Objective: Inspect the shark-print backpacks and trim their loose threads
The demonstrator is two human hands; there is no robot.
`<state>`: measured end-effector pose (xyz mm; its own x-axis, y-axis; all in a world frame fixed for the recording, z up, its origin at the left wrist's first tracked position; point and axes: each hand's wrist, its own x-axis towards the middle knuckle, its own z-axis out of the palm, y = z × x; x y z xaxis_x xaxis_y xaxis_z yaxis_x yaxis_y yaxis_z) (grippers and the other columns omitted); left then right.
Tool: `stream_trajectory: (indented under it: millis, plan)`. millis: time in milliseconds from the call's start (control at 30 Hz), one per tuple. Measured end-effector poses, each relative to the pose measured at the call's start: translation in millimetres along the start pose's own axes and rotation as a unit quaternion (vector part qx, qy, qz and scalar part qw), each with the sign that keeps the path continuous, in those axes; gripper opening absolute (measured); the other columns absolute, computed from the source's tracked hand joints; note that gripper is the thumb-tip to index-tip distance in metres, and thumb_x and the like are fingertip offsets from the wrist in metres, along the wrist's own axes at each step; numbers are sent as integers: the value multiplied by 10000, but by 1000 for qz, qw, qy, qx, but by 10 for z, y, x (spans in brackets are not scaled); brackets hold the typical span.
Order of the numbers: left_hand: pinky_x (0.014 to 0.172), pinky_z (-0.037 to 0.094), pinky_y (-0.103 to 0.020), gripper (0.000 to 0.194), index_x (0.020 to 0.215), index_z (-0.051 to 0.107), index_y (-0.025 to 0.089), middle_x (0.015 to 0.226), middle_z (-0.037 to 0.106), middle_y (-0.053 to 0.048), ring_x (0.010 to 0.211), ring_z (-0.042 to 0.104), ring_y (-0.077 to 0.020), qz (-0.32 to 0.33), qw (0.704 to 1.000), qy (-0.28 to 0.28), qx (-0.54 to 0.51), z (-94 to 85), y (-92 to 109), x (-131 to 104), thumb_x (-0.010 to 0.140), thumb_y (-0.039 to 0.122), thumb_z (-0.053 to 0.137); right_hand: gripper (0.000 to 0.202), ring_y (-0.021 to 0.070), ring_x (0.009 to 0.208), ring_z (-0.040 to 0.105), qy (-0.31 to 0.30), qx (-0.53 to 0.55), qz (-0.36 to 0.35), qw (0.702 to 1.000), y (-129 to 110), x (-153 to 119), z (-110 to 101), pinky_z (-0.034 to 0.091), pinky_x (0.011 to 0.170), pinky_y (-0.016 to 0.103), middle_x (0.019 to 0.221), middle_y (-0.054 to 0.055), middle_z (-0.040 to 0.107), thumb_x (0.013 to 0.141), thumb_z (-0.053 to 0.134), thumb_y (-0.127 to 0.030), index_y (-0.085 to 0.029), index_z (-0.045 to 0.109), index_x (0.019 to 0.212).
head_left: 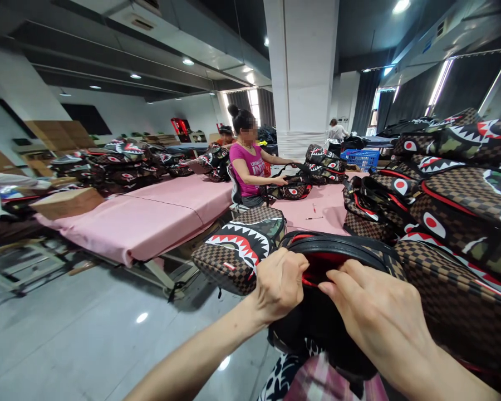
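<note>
One dark bag (321,323) sits open near us, right of the middle, its red lining showing above some plaid cloth (332,381). Our left hand (280,285) is curled tight on the left part of the opening's edge; our right hand (373,314) pinches the same edge between thumb and fingers, a small gap from the left. Just left lies a shark-toothed bag (244,250); close on the right we see a heap of checked bags (451,203). Farther off, at a pink worktop (328,211), a co-worker in a magenta shirt (249,167) handles another bag (292,190). On the left, a pink-covered table (179,214) bears a cardboard box (70,203); a blue crate (361,160) is far right.
</note>
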<state>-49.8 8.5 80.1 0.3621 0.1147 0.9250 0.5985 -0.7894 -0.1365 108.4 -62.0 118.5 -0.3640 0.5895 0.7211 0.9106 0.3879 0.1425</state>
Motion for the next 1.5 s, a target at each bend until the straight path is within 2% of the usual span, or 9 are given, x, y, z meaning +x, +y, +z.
stream_trajectory:
  millis: [533, 733, 833, 900, 967, 1133, 1233, 1367, 1500]
  plan:
    - [493, 299, -253, 135, 776, 437, 163, 591, 499, 1, 511, 387, -115, -4, 1000, 6, -5, 36, 11, -28, 810, 39, 396, 288, 103, 484, 498, -61, 24, -4, 998, 37, 31, 20, 203, 470, 269, 601, -1, 551, 876, 435, -237, -201, 635, 672]
    - [514, 396, -220, 195, 747, 456, 179, 603, 512, 9, 540, 497, -101, -208, 962, 66, -166, -186, -92, -43, 908, 200, 348, 272, 100, 538, 539, -39, 18, -6, 999, 123, 1, 48, 282, 491, 242, 663, 10, 590, 904, 413, -255, -191, 653, 793]
    - [482, 402, -227, 370, 597, 450, 178, 510, 487, 17, 470, 484, -105, -311, 928, -67, -194, -562, -420, -99, 924, 295, 324, 266, 102, 569, 560, -42, 19, -1, 999, 206, 18, 55, 317, 506, 231, 705, 12, 609, 912, 411, -276, -197, 655, 844]
    - [474, 397, -241, 421, 511, 478, 171, 471, 499, 8, 454, 492, -122, -292, 937, -178, -72, -780, -607, -135, 880, 367, 432, 266, 104, 574, 567, -34, 10, -4, 999, 240, 42, 73, 332, 509, 226, 723, 16, 618, 915, 408, -284, -194, 656, 880]
    - [533, 438, -274, 320, 577, 579, 170, 580, 594, -29, 564, 564, -162, -222, 956, -176, 70, -854, -640, -141, 824, 368, 533, 267, 106, 573, 571, -21, 4, -7, 1000, 256, 62, 97, 347, 507, 222, 734, 24, 626, 917, 411, -295, -187, 655, 903]
    - [774, 497, -353, 192, 1006, 577, 148, 952, 646, -99, 915, 583, -193, -25, 991, -134, -18, -338, -120, -41, 857, 169, 457, 240, 127, 689, 609, -11, 177, -26, 984, 385, 34, 68, 443, 603, 218, 832, 46, 643, 877, 494, -380, -198, 627, 960]
    - [656, 492, -337, 148, 956, 553, 128, 778, 617, -71, 757, 577, -193, -28, 984, -175, 2, 0, 132, 71, 867, 205, 462, 393, 156, 736, 595, 2, 246, -2, 969, 583, 29, -13, 465, 599, 237, 870, 67, 608, 792, 591, -457, -199, 576, 1088]
    - [641, 480, -343, 295, 997, 547, 122, 856, 630, -89, 766, 598, -226, -6, 971, -239, 25, 109, 160, 301, 794, 330, 597, 394, 172, 798, 590, 4, 176, 52, 983, 827, 195, 1, 467, 663, 265, 945, 76, 596, 774, 641, -350, -196, 575, 1130]
    - [600, 452, -268, 215, 968, 594, 193, 822, 665, -34, 694, 618, -188, -8, 893, -436, -112, 101, -6, 668, 795, 320, 589, 219, 180, 820, 607, -49, 203, 75, 975, 938, 413, 162, 466, 710, 279, 938, 64, 655, 770, 568, -187, -171, 645, 975]
